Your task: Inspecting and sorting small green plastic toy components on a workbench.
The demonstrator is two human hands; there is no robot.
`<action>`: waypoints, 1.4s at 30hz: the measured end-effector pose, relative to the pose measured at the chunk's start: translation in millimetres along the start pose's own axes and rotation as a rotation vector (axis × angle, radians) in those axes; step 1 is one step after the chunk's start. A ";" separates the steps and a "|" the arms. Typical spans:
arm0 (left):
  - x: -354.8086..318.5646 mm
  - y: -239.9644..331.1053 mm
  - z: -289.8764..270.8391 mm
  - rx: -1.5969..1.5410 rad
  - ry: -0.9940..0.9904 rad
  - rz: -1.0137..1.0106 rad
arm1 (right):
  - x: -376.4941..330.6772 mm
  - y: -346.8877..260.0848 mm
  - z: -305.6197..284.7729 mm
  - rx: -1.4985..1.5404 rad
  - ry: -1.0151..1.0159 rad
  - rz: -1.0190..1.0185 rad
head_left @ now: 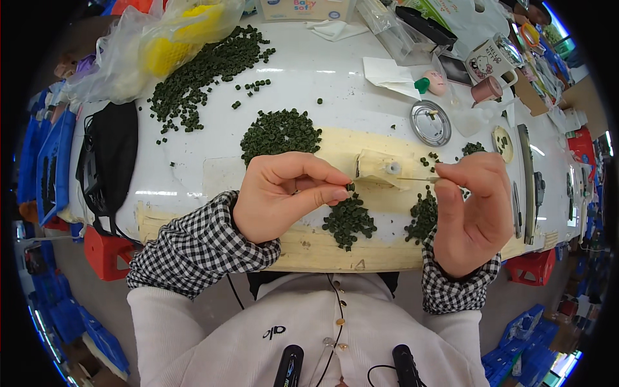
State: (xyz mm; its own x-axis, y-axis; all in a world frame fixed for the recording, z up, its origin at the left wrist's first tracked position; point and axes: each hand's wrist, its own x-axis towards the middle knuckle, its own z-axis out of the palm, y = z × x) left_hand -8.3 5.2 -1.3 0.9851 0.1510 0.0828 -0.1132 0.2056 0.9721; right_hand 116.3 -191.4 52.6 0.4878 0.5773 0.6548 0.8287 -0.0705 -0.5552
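My left hand (284, 193) is closed in a pinch on a small dark green ring-like part (350, 187). Thumb and forefinger of my right hand (474, 209) grip a thin pointed tool (418, 178), its shaft reaching left toward the other hand. Behind the two hands, a taped cream-coloured block (374, 161) with a pale round nozzle (392, 168) stands on the table. Below my left fingertips lies a small heap of dark green parts (350, 222). Another heap (422, 218) sits beside my right hand, and a bigger round pile (280, 134) is beyond my left hand.
A large spread of green parts (213, 71) lies far left near a plastic bag with yellow contents (174, 48). A black cloth bag (113, 161) rests at the left edge. On the right are a round metal lid (431, 122), a pink cup (487, 90) and a white mug (485, 61).
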 end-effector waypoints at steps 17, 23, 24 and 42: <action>0.3 0.7 0.3 0.111 -0.082 0.041 | -10.4 4.2 21.7 0.440 -0.371 0.159; -0.2 0.4 -0.7 0.117 -0.081 0.048 | -10.5 4.3 22.6 0.477 -0.323 0.181; 0.1 0.2 -0.4 0.099 -0.080 0.044 | -11.0 4.8 22.5 0.492 -0.300 0.188; -0.3 -2.9 -2.6 -0.028 0.023 0.090 | -4.7 15.4 17.0 -0.278 -0.039 -0.111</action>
State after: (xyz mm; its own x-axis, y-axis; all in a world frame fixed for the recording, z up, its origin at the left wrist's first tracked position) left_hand -8.6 7.2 -4.7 0.9675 0.1919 0.1645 -0.2052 0.2167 0.9544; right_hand 122.1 -181.3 32.3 0.3834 0.6242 0.6807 0.9225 -0.2220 -0.3159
